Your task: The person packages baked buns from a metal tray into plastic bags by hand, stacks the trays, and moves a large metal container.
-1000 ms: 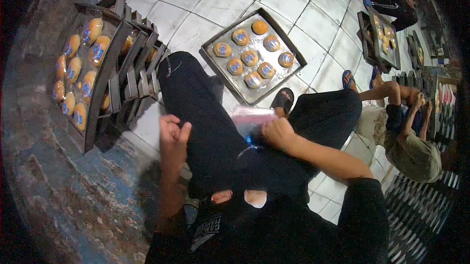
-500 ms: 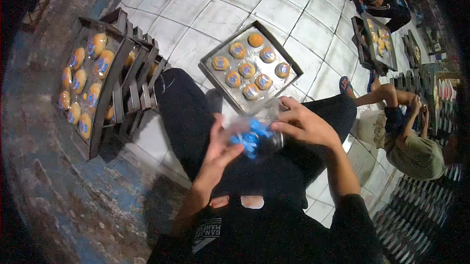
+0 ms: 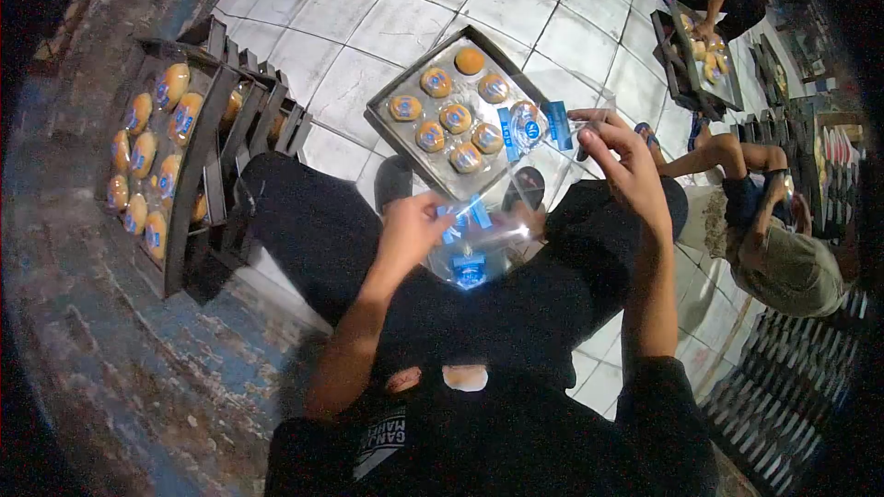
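My left hand point(image 3: 410, 234) is closed at its fingertips on a small bunch of clear plastic bags point(image 3: 468, 268) with blue print, just above my lap. Higher and to the right, my right hand point(image 3: 622, 161) pinches the edge of a single clear bag point(image 3: 557, 126) with blue labels, spread out over the right corner of a metal tray point(image 3: 509, 61). Several round golden buns lie in that tray, most in printed clear wrapping. The bun at the far corner point(image 3: 469, 60) appears bare. Part of the tray's right side is seen through the bag.
To the left, a stack of dark trays point(image 3: 216, 138) leans at an angle, with wrapped buns point(image 3: 172, 85) in front. On the right, a seated person point(image 3: 787, 262) works near slatted racks point(image 3: 792, 396). Another person's hand point(image 3: 704, 29) reaches into a bun tray point(image 3: 727, 87).
My right hand has moved up and right, drawing one bag away from the bunch. My left hand stays low with the other bags. The far person's hand now reaches into their tray.
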Action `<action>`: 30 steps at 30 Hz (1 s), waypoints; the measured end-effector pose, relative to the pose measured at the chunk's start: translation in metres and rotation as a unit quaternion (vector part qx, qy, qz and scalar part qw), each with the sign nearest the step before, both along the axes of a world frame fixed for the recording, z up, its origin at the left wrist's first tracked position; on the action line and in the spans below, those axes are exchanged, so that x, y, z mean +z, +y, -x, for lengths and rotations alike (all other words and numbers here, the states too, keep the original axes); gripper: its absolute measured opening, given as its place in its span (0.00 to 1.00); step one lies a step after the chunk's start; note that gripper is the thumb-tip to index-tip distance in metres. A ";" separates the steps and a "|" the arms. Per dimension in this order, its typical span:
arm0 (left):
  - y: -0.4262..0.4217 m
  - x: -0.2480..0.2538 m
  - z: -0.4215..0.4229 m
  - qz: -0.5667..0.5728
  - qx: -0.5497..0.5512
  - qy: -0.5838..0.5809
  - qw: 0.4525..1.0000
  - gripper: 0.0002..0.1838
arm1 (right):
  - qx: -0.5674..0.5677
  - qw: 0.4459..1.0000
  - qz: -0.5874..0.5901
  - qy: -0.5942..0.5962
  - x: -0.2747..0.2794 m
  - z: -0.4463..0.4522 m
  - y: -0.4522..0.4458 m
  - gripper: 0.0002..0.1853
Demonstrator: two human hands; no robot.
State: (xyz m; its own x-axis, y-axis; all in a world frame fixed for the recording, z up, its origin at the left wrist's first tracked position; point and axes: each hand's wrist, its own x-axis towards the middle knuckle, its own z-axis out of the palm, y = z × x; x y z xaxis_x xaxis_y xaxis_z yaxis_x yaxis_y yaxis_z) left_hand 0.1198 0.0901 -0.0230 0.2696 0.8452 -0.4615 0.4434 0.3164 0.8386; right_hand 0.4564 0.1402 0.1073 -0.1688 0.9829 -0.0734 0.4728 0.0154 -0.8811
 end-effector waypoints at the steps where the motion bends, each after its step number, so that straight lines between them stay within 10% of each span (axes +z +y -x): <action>1: -0.003 -0.007 -0.009 0.000 -0.001 -0.001 1.000 0.18 | -0.001 1.000 0.000 -0.001 0.001 0.000 -0.005 0.18; 4: -0.015 -0.020 -0.032 -0.142 -0.116 0.302 0.936 0.44 | 0.006 1.000 0.007 0.030 0.005 0.006 -0.022 0.15; 11: -0.035 0.005 -0.035 -0.254 -0.203 0.386 0.863 0.73 | -0.005 0.998 -0.028 0.056 -0.005 0.005 -0.045 0.14; 13: -0.022 0.040 -0.033 -0.216 -0.189 0.280 0.916 0.68 | -0.015 0.996 -0.015 0.088 0.002 0.011 -0.047 0.13; 14: -0.016 0.048 -0.027 -0.005 -0.111 -0.088 0.990 0.61 | -0.007 0.996 -0.006 0.087 0.005 0.014 -0.050 0.13; 15: -0.014 0.053 -0.025 0.212 -0.008 -0.439 0.873 0.55 | 0.005 0.996 0.005 0.085 0.007 0.017 -0.053 0.13; 16: -0.015 0.054 -0.025 0.230 0.037 -0.472 0.850 0.40 | 0.002 0.995 0.009 0.103 -0.001 0.022 -0.053 0.13; 30: 0.043 0.072 0.034 0.059 0.202 -0.243 0.947 0.13 | -0.097 0.955 0.086 0.267 -0.031 0.066 0.047 0.25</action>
State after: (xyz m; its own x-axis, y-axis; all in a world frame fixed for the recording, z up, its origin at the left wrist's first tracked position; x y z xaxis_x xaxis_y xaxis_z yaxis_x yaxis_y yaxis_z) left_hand 0.0856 0.1327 0.0494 0.1402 0.8747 -0.4639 -0.1630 0.4825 0.8606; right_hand 0.3909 0.1876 0.0763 -0.0434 0.9806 -0.1913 -0.0649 -0.1938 -0.9789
